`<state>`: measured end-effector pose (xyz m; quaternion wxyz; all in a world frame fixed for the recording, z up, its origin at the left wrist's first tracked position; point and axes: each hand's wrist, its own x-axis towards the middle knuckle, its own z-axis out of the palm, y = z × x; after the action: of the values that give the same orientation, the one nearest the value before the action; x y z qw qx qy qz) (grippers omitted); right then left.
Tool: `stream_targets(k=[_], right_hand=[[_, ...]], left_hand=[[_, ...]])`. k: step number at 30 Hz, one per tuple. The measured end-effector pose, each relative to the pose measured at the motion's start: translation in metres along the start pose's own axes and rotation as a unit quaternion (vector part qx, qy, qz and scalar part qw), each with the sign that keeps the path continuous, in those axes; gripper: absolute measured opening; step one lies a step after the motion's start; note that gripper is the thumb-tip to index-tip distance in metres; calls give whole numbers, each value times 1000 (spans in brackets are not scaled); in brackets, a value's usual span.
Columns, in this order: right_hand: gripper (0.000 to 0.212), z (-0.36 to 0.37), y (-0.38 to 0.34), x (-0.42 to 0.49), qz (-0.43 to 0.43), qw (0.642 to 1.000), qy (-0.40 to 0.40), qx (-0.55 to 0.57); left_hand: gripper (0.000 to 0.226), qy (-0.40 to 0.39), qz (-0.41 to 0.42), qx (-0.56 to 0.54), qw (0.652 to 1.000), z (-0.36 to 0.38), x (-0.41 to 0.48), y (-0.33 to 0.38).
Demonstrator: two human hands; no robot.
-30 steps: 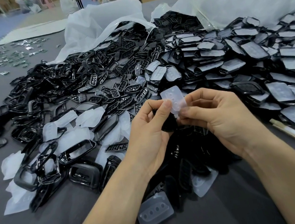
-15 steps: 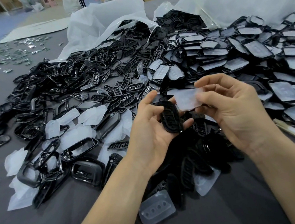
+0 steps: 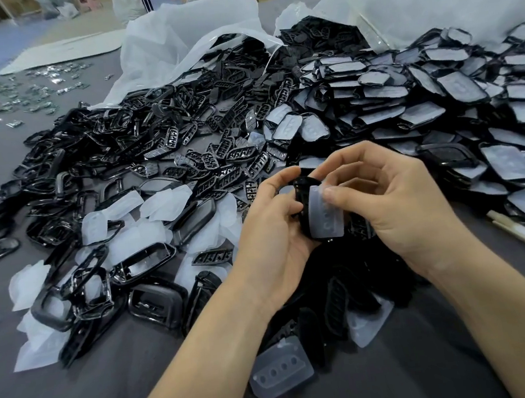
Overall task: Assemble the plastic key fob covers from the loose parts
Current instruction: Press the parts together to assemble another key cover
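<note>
Though part-hidden, frame (clear pad touching) between left hand, right hand

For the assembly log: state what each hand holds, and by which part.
The left hand grips a black plastic slotted frame by its left edge. The right hand pinches a translucent white button pad near its top edge, against that frame.

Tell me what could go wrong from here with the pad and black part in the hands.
1. The right hand pinches the pad against the black part that the left hand grips; the pad looks only partly seated, so it may go in crooked.
2. The hands work over a dark heap; a dropped part could be lost there.
3. A loose pad lies between the forearms and may get swept aside.
</note>
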<state>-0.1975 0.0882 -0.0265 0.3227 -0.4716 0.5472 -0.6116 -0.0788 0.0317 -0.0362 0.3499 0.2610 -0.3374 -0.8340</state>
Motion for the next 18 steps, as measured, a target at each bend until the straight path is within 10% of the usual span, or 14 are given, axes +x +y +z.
stream_targets(k=[18], right_hand=[[26, -5, -2, 1, 27, 997, 45, 54]], left_hand=[[43, -39, 1, -42, 998, -2, 0, -1]])
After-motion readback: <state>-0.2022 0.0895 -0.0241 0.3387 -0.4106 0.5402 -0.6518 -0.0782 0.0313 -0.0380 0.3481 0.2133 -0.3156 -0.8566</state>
